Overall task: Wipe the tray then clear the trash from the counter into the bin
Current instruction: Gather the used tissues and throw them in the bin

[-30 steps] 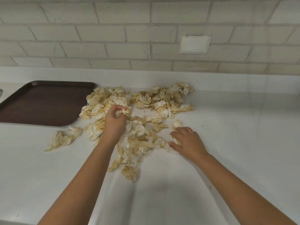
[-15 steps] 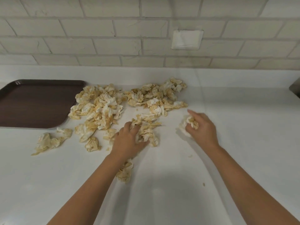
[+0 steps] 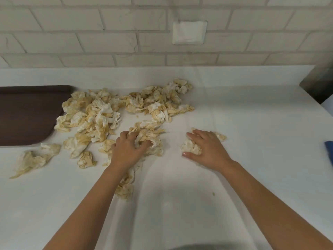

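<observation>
One wad [image 3: 190, 147] under right hand [image 3: 209, 150], left hand [image 3: 126, 152] gripping clump [image 3: 154, 141]

Two arms in frame, both bare from the lower edge up to the fingertips. Left forearm [image 3: 93, 204] and right forearm [image 3: 270, 201] are slender and smooth. Left hand [image 3: 126, 152]: slim fingers, knuckles lightly creased. Right hand [image 3: 207, 150]: thumbnail [image 3: 184, 154] rounded, with a pale glossy sheen. A grey patch [image 3: 191, 247] sits at the bottom edge between the arms (too little shows to tell what it is).
</observation>
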Tool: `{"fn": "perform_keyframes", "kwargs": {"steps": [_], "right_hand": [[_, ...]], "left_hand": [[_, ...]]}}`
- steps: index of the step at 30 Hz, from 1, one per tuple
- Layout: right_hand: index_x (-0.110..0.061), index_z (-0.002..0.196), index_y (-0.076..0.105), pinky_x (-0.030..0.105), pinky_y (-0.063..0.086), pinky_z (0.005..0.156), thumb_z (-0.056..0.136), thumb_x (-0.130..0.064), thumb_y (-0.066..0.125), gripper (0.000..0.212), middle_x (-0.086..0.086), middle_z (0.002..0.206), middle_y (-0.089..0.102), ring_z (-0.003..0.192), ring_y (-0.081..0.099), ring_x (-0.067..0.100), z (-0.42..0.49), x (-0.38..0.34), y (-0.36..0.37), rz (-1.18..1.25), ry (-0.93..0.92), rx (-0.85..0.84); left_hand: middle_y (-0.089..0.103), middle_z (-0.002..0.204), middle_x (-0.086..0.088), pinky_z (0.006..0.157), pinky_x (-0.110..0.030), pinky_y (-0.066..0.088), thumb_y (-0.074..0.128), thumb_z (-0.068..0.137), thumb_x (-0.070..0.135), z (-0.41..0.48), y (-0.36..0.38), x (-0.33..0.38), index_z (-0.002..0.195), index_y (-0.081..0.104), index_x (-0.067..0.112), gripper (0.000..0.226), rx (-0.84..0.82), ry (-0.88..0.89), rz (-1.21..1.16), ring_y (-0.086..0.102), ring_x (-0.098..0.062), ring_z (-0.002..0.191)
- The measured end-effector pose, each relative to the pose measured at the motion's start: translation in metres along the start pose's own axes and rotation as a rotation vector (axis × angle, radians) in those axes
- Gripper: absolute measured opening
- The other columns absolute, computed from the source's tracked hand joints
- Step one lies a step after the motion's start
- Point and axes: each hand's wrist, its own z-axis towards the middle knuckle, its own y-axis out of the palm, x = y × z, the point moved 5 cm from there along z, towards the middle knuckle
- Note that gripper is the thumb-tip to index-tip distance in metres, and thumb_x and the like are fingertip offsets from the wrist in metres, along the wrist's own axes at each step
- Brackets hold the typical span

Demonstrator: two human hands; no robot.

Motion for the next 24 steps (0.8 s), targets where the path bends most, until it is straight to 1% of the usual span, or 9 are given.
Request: {"fn": "perform_keyframes", "kwargs": {"steps": [3,6,9,11,14,17,19,21,24], "right_hand": [[-0.027,0.127,0.056,0.042,0.032,0.103,0.074,-0.074,0.038,0.074,0.000,0.136,0.049,0.121,0.045,0.025,-0.010,-0.005,0.007,-0.086,-0.015,0.047],[-0.021,0.106,0.066,0.040,0.043,0.079,0.084,-0.051,0.044,0.044,0.000,0.114,0.060,0.096,0.055,0.028,-0.019,-0.013,0.006,-0.088,-0.053,0.197],[-0.016,0.103,0.068,0.038,0.045,0.077,0.086,-0.025,0.057,0.022,0.003,0.106,0.060,0.089,0.054,0.027,-0.022,-0.011,0.007,0.023,-0.060,0.218],[-0.012,0.106,0.067,0.025,0.040,0.080,0.090,-0.017,0.060,0.018,0.001,0.104,0.059,0.092,0.055,0.022,-0.021,-0.008,-0.005,0.257,0.008,0.208],[-0.019,0.104,0.064,0.005,0.038,0.069,0.092,-0.022,0.059,0.013,-0.010,0.094,0.060,0.081,0.056,-0.002,-0.030,-0.008,-0.030,0.740,0.212,0.218],[-0.023,0.100,0.065,0.008,0.042,0.067,0.093,-0.028,0.057,0.012,-0.012,0.088,0.064,0.073,0.056,-0.007,-0.046,-0.012,-0.028,0.951,0.281,0.216],[-0.020,0.103,0.066,0.021,0.044,0.088,0.091,-0.038,0.057,0.024,-0.007,0.097,0.064,0.094,0.057,0.002,-0.054,-0.013,-0.021,0.755,0.240,0.281],[-0.020,0.103,0.067,0.039,0.033,0.102,0.086,-0.048,0.050,0.038,-0.010,0.100,0.062,0.112,0.049,0.014,-0.057,-0.016,-0.005,0.421,0.127,0.269],[-0.024,0.104,0.065,0.050,0.035,0.097,0.085,-0.046,0.047,0.034,-0.009,0.108,0.062,0.115,0.050,0.025,-0.058,-0.026,0.009,0.132,0.042,0.220]], "left_hand": [[0.038,0.137,-0.004,0.107,-0.052,0.028,0.032,0.058,0.080,-0.003,0.003,0.001,0.134,0.044,0.029,0.093,-0.004,0.006,0.019,0.036,-0.026,0.128],[0.035,0.141,-0.006,0.108,-0.050,0.026,0.044,0.069,0.077,-0.004,0.007,0.000,0.136,0.042,0.025,0.085,-0.019,0.028,0.096,0.034,-0.029,0.130],[0.033,0.143,-0.008,0.109,-0.049,0.024,0.055,0.080,0.064,-0.004,0.007,0.000,0.139,0.040,0.023,0.072,-0.008,0.031,0.110,0.031,-0.029,0.133],[0.033,0.143,-0.008,0.109,-0.049,0.024,0.055,0.081,0.062,-0.005,0.006,0.001,0.140,0.040,0.023,0.072,0.002,0.036,0.106,0.031,-0.029,0.133],[0.031,0.145,-0.008,0.109,-0.048,0.022,0.056,0.081,0.062,-0.005,0.006,0.000,0.141,0.039,0.022,0.073,0.006,0.034,0.109,0.029,-0.029,0.135],[0.032,0.145,-0.009,0.110,-0.049,0.023,0.056,0.081,0.061,-0.005,0.007,-0.001,0.140,0.040,0.021,0.073,0.010,0.041,0.101,0.030,-0.029,0.135],[0.033,0.144,-0.010,0.110,-0.050,0.025,0.055,0.080,0.063,-0.005,0.007,-0.001,0.139,0.041,0.021,0.073,0.015,0.044,0.092,0.032,-0.030,0.134],[0.032,0.144,-0.010,0.110,-0.050,0.023,0.054,0.081,0.063,-0.005,0.008,-0.001,0.139,0.041,0.021,0.074,0.014,0.038,0.108,0.031,-0.031,0.134],[0.032,0.144,-0.011,0.109,-0.050,0.022,0.054,0.082,0.062,-0.006,0.008,0.001,0.139,0.041,0.020,0.072,0.023,0.039,0.129,0.031,-0.032,0.134]]}}
